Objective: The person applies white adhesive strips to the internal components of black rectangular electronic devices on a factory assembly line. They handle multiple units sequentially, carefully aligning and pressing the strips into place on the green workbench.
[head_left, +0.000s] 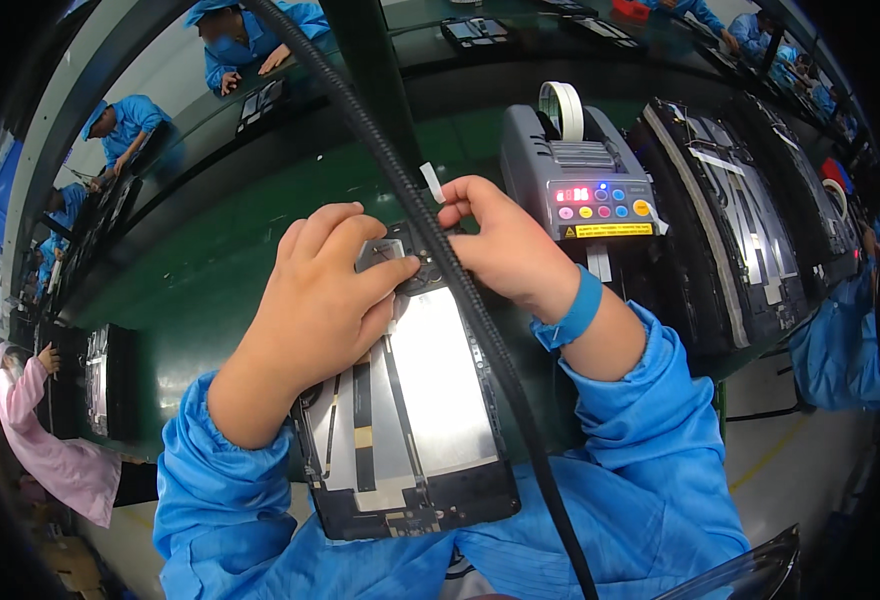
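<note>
An opened tablet (450,375) with bare silver panels and a black frame lies tilted at the near edge of the bench, its lower end toward my lap. My left hand (315,290) is closed over its upper left part, the thumb pressing beside the round parts at the top. Above the tablet's upper right corner, my right hand (510,240) pinches a short white tape strip (432,183) at its fingertips. A blue band (573,312) circles my right wrist. The tablet's upper left edge is hidden under my left hand.
A black braided cable (400,175) crosses in front of the tablet. Right of my right hand stands a grey tape dispenser (580,170) with a white roll. Beyond it lie more opened tablets (730,220) in stacks. Co-workers in blue (260,45) and a pink-sleeved person (35,390) surround the green bench (200,270).
</note>
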